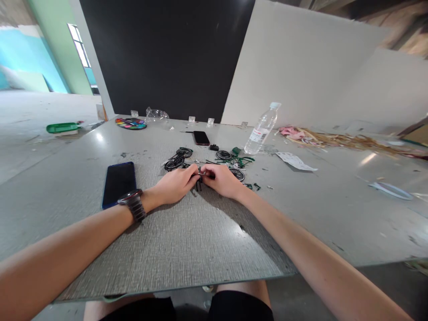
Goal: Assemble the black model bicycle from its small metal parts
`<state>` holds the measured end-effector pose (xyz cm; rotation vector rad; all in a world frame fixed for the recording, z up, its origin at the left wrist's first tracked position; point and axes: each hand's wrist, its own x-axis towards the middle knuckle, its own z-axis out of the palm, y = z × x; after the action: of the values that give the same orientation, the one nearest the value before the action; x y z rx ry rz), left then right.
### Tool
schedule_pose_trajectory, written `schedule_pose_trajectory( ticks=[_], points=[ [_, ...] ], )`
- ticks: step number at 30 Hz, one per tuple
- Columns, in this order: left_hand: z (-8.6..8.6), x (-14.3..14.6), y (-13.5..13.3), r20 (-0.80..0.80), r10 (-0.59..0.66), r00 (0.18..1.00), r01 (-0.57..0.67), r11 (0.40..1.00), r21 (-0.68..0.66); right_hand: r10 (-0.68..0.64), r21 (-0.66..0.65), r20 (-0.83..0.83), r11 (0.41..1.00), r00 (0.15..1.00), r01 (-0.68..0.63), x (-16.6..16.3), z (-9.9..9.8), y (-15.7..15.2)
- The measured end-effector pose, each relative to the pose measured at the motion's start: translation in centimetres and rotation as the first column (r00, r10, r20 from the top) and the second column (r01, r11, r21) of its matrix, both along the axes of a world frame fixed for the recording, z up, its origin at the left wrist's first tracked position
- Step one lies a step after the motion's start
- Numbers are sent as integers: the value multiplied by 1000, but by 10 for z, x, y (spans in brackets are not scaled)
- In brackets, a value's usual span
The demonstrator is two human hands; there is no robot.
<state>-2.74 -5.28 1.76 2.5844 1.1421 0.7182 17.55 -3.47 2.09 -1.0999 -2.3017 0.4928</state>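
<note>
My left hand and my right hand meet over the middle of the table, thumbs and fingers pinched together. Between them is a small dark forked model bicycle part, its two prongs pointing toward me. A thin silvery piece shows at the fingertips, partly covered. Just beyond my left hand lies a black model bicycle with its wheels on. Past my right hand are a loose spoked wheel, a green bicycle frame and another wheel, partly hidden by that hand.
A blue-edged phone lies by my watch; a second phone sits farther back. A plastic bottle stands behind the parts, near a paper sheet. Along the back are a paint palette and clear plastic.
</note>
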Motion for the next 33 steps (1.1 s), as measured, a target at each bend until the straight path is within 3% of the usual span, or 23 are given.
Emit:
schedule_pose_trajectory(
  ticks=[33],
  points=[
    [-2, 0, 1, -164, 13, 986, -9, 1000, 27, 46, -25, 98, 999, 994, -44, 2, 1, 0]
  ],
)
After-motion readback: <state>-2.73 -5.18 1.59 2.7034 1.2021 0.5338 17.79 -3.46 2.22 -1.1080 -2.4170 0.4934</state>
